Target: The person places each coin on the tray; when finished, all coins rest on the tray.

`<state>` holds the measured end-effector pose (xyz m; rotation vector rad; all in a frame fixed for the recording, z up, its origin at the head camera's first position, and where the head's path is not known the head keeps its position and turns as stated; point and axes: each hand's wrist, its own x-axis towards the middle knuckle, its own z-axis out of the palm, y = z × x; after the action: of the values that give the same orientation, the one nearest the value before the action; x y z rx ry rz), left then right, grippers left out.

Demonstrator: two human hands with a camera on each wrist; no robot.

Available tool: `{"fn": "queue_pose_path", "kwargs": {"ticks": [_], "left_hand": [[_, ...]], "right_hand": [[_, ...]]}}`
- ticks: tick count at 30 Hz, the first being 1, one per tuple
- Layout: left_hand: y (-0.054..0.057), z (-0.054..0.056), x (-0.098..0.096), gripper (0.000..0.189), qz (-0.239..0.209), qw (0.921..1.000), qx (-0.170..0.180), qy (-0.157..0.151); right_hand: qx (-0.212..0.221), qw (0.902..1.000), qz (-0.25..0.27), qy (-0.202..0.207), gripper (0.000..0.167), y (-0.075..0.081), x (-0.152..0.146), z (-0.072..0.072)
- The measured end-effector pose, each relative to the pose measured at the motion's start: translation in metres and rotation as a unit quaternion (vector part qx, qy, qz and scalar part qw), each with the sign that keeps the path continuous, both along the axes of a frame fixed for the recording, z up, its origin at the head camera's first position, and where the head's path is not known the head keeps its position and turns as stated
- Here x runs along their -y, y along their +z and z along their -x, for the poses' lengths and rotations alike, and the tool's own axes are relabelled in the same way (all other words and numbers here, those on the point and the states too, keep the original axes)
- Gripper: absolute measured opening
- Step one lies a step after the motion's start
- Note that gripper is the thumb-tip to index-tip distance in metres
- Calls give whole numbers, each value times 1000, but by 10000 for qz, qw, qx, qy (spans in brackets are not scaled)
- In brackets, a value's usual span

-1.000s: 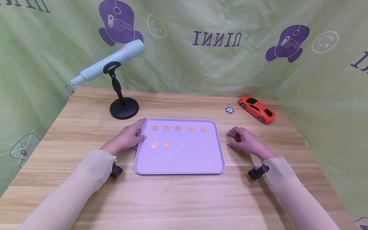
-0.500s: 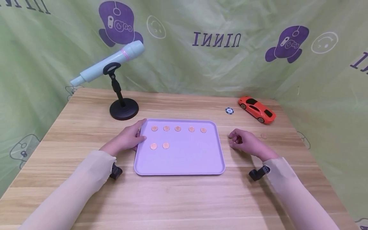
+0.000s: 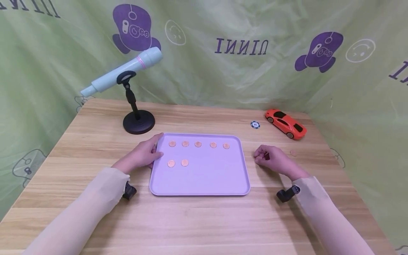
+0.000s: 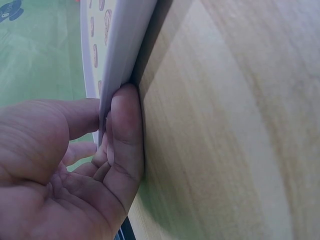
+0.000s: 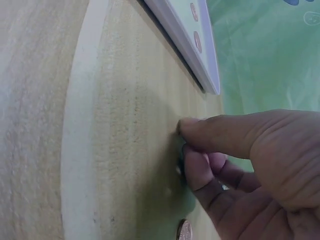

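A lilac tray (image 3: 210, 177) lies on the table with several copper coins (image 3: 185, 163) in two rows, the back row longer. My left hand (image 3: 144, 152) grips its left rim, thumb on the upper side and a finger against the outer wall, as the left wrist view shows. My right hand (image 3: 272, 159) is low over the table just right of the tray, apart from it, fingers curled and thumb near the index fingertip. A small dark glint shows by those fingertips in the right wrist view; whether they pinch something is unclear. One loose coin (image 5: 185, 230) lies beside that hand.
A blue-rimmed poker chip (image 3: 255, 124) and an orange toy car (image 3: 285, 124) lie at the back right of the wooden table (image 3: 197, 226). A black stand (image 3: 139, 122) holds a light-blue microphone-like tube (image 3: 124, 72) at the back left. A green printed cloth (image 3: 204, 78) hangs behind.
My right hand has shifted slightly right, away from the tray, and its thumb and fingertips have drawn closer together. The left hand keeps its grip. The head view has tilted a little.
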<state>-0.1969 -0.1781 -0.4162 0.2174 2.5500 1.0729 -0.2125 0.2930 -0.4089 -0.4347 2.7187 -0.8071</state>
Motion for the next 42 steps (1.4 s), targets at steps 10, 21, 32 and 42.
{"fn": "queue_pose_path", "kwargs": {"ticks": [10, 21, 32, 42], "left_hand": [[-2, 0, -1, 76, 1, 10000, 37, 13], [-5, 1, -1, 76, -85, 10000, 33, 18], [-5, 2, 2, 77, 13, 10000, -32, 16], [-5, 2, 1, 78, -26, 10000, -29, 27]], "right_hand": [[-352, 9973, 559, -326, 19, 2, 14, 5], [-163, 9894, 1439, 80, 17, 1, 76, 12], [104, 9804, 1705, 984, 15, -6, 141, 8], [347, 9781, 1575, 1318, 10, -14, 165, 7]]}}
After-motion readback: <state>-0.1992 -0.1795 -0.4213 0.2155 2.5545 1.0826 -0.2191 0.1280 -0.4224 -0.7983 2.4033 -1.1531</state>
